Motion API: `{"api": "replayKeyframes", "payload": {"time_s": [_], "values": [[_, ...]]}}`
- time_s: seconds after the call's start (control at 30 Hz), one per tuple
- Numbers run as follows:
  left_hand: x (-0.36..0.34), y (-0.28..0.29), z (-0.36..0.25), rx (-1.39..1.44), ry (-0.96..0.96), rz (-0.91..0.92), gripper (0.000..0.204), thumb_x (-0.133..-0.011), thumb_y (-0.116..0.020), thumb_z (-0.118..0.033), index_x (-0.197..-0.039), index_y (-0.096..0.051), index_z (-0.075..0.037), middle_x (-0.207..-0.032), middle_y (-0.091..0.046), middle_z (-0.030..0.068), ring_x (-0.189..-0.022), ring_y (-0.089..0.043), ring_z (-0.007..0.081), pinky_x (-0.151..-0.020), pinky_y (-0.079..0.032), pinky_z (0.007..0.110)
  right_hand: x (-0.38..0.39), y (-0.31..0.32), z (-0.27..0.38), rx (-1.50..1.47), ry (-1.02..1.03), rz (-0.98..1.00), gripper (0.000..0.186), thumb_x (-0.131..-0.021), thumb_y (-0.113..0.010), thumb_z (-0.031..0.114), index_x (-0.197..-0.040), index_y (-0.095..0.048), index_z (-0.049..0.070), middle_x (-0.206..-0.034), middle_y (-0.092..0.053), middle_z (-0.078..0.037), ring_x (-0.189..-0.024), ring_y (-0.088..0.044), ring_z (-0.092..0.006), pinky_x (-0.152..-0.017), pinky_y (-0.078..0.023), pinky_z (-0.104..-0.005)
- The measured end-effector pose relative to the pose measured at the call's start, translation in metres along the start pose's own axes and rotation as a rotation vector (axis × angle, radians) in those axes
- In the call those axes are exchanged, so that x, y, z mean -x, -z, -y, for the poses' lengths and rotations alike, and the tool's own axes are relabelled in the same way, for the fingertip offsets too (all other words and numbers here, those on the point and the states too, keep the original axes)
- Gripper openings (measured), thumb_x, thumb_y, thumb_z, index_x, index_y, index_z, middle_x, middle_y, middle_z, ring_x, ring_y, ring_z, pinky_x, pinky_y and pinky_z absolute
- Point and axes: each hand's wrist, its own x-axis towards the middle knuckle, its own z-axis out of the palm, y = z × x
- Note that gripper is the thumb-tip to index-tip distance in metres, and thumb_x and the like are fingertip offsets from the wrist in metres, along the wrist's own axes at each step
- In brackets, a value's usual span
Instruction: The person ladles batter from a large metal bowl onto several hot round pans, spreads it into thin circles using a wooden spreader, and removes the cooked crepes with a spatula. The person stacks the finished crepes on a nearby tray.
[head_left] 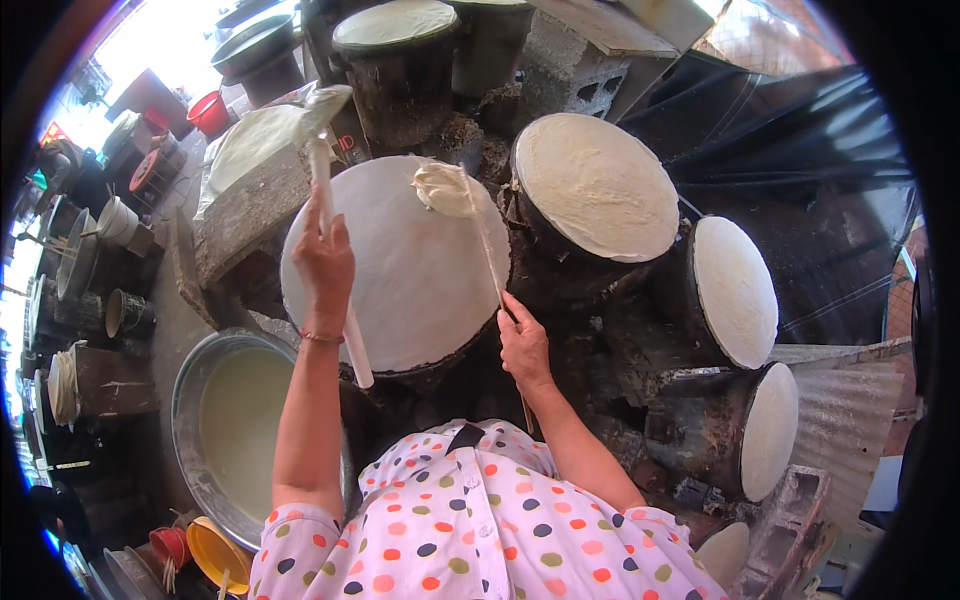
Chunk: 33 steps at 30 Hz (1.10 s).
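Note:
My left hand (pixel 325 265) is closed around a long white handle (pixel 356 345), whose batter-coated scoop-like head (pixel 326 103) is raised past the far left rim of a large round griddle (pixel 390 290). My right hand (pixel 524 345) grips a thin stick (pixel 484 240) that slants over the griddle's right side. The stick's far end meets a mound of pale, thick batter (pixel 441 188) near the far edge. Most of the griddle surface is smooth and pale. A wide metal basin (pixel 186 440) of pale liquid stands at the near left, below my left forearm.
Several drums with pale round tops surround me, including one at the right (pixel 598 190) and one beyond (pixel 735 290). A pale-topped slab (pixel 255 150) lies far left. Buckets and a yellow bowl (pixel 218 555) are at the left. Concrete blocks (pixel 790 520) stand at the lower right.

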Motion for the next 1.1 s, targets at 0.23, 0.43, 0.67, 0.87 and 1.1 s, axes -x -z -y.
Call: {"api": "replayKeyframes", "payload": {"time_s": [0.23, 0.43, 0.67, 0.87, 1.1], "values": [[0.052, 0.047, -0.038, 0.598, 0.486, 0.164, 0.051, -0.093, -0.055, -0.006, -0.142, -0.041, -0.013, -0.067, -0.049, -0.0026, -0.043, -0.040, 0.0019, -0.035, -0.034, 0.019, 0.008, -0.040, 0.028, -0.127, -0.139, 0.087, 0.039, -0.096, -0.051, 0.020, -0.135, -0.051, 0.014, -0.057, -0.037, 0.006, -0.039, -0.033, -0.0031, -0.033, -0.031, -0.0216], [0.079, 0.051, -0.040, 0.774, 0.615, 0.215, 0.054, -0.094, -0.055, -0.006, -0.144, -0.037, -0.012, -0.069, -0.048, -0.0023, -0.044, -0.039, 0.0020, -0.035, -0.035, 0.019, -0.009, -0.070, 0.037, 0.464, 0.383, 0.066, 0.038, -0.090, -0.055, 0.021, -0.128, -0.057, 0.017, -0.088, -0.065, -0.018, -0.082, -0.063, -0.0377, -0.074, -0.049, -0.0456], [0.083, 0.064, -0.037, 0.852, 0.644, 0.189, 0.052, -0.097, -0.052, -0.012, -0.146, -0.033, -0.015, -0.070, -0.048, -0.0011, -0.044, -0.039, 0.0013, -0.034, -0.033, 0.018, -0.012, -0.011, 0.038, 0.411, 0.399, -0.109, 0.035, -0.089, -0.057, 0.019, -0.124, -0.059, 0.012, -0.102, -0.066, -0.021, -0.091, -0.064, -0.0382, -0.080, -0.052, -0.0397], [0.086, 0.072, -0.036, 0.889, 0.675, 0.148, 0.053, -0.097, -0.052, -0.012, -0.146, -0.032, -0.016, -0.071, -0.047, -0.0008, -0.044, -0.038, 0.0016, -0.034, -0.033, 0.018, -0.038, -0.070, 0.059, 0.300, 0.144, 0.133, 0.034, -0.090, -0.056, 0.017, -0.123, -0.059, 0.007, -0.112, -0.063, -0.021, -0.104, -0.062, -0.0351, -0.088, -0.048, -0.0375], [0.089, 0.082, -0.028, 0.887, 0.717, 0.060, 0.052, -0.097, -0.051, -0.011, -0.146, -0.033, -0.016, -0.070, -0.047, -0.0008, -0.044, -0.038, 0.0021, -0.034, -0.032, 0.018, 0.001, -0.071, 0.054, 0.573, 0.459, 0.281, 0.035, -0.091, -0.054, 0.021, -0.126, -0.057, 0.018, -0.103, -0.062, -0.025, -0.097, -0.061, -0.0393, -0.080, -0.049, -0.0439]]}}
